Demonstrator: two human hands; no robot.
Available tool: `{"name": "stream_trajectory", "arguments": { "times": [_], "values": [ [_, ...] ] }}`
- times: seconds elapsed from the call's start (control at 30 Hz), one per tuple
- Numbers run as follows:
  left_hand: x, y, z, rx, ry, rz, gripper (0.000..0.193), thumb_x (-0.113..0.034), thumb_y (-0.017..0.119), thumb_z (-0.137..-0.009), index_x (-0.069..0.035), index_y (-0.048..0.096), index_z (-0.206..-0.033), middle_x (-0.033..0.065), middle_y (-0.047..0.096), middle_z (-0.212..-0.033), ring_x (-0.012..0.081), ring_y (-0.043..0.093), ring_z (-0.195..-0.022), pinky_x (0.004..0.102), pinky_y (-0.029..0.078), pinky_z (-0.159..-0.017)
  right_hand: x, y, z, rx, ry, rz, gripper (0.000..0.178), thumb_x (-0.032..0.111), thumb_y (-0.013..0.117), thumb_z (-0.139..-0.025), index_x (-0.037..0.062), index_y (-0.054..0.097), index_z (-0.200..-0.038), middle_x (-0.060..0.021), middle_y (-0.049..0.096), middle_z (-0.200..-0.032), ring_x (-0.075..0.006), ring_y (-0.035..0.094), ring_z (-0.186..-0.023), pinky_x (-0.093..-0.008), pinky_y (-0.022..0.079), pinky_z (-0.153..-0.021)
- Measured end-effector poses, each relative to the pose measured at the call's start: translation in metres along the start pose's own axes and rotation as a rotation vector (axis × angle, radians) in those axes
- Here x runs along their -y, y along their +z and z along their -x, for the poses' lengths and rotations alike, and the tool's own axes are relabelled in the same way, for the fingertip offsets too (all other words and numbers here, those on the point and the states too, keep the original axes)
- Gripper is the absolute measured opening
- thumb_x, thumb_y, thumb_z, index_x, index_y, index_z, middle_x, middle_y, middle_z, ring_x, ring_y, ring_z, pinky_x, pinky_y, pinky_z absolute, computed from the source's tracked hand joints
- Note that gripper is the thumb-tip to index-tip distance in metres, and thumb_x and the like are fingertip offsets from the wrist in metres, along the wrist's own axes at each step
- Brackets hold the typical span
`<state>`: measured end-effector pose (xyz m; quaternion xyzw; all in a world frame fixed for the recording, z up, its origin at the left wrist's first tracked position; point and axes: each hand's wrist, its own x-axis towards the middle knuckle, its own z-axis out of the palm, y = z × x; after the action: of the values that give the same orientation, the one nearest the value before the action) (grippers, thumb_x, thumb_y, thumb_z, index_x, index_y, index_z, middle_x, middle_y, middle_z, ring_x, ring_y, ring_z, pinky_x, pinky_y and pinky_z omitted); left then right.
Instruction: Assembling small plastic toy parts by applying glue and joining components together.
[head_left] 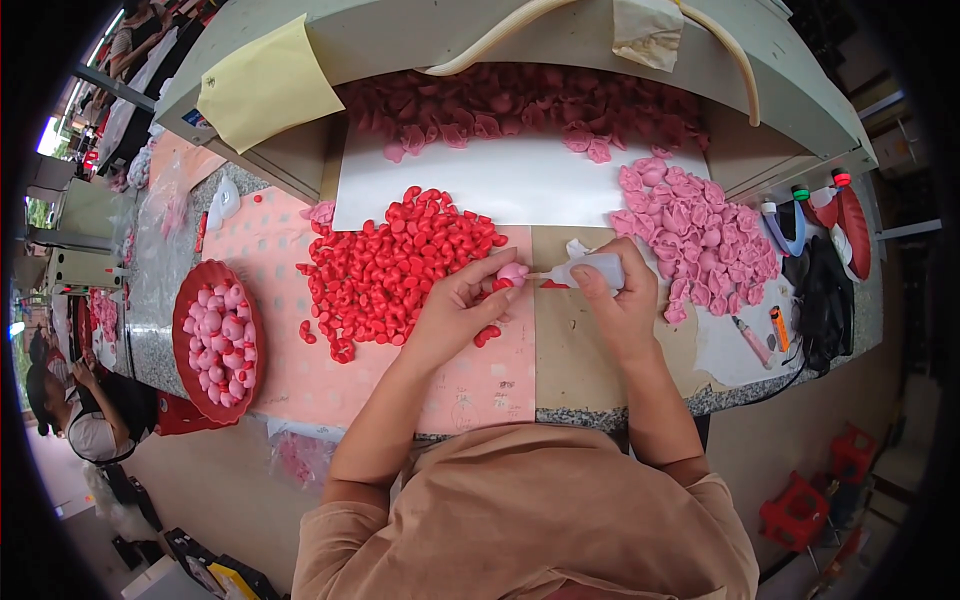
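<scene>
At the far left of the tabletop [580,419], a speckled grey stone slab, stands a red dish with a scalloped rim [256,368]. It holds rounded pink pieces with red parts [216,342], probably grouped there to keep them from the loose stock. To its right, a heap of small, glossy red pieces [400,262] spreads over a pale pink patterned sheet [290,380], seemingly placed within easy reach of the left hand [447,312].

That hand's grip is pinched on a small, rounded pink piece [513,271] with red beside it; the pink piece lies at the fingertips, its right side exposed, presumably to leave room for the nozzle. Just to the right, the grip of the right hand [626,303] is wrapped around a translucent white squeeze bottle [592,267]. The bottle lies nearly level, its thin nozzle pointing left, likely for aim; whether the tip touches the pink piece I cannot tell. The piece is thus inside the left grip and left of the right one.

Farther right, beyond the right hand, lies a heap of pink, shell-like pieces [705,245], apparently kept apart from the red ones for picking.
</scene>
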<state>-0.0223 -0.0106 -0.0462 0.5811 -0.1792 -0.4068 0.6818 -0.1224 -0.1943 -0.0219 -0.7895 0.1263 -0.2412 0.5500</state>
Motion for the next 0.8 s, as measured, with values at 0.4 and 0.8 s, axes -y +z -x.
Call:
{"name": "stream_trajectory", "arguments": {
  "times": [0.4,0.8],
  "values": [
    [0.0000,-0.0001,0.0001,0.002,-0.001,-0.001,0.047,-0.003,0.056,-0.088,-0.002,0.043,-0.134,0.0043,0.056,-0.119,0.0071,0.057,-0.089,0.0230,0.051,-0.073,0.0028,-0.0004,0.0002,0.001,-0.011,0.018,0.023,0.019,0.069,-0.082,0.0028,0.052,-0.082,-0.0007,0.052,-0.073,-0.0059,0.045,-0.065,-0.0210,0.037,-0.057],
    [-0.0003,0.0006,-0.0009,0.004,0.000,0.004,0.047,-0.005,0.057,-0.089,-0.002,0.043,-0.133,0.0042,0.056,-0.117,0.0073,0.057,-0.091,0.0228,0.051,-0.072,0.0014,-0.0014,0.0007,0.009,-0.004,0.018,0.022,0.017,0.069,-0.081,0.0025,0.052,-0.082,-0.0007,0.053,-0.073,-0.0056,0.046,-0.065,-0.0210,0.038,-0.057]
  ]
}}
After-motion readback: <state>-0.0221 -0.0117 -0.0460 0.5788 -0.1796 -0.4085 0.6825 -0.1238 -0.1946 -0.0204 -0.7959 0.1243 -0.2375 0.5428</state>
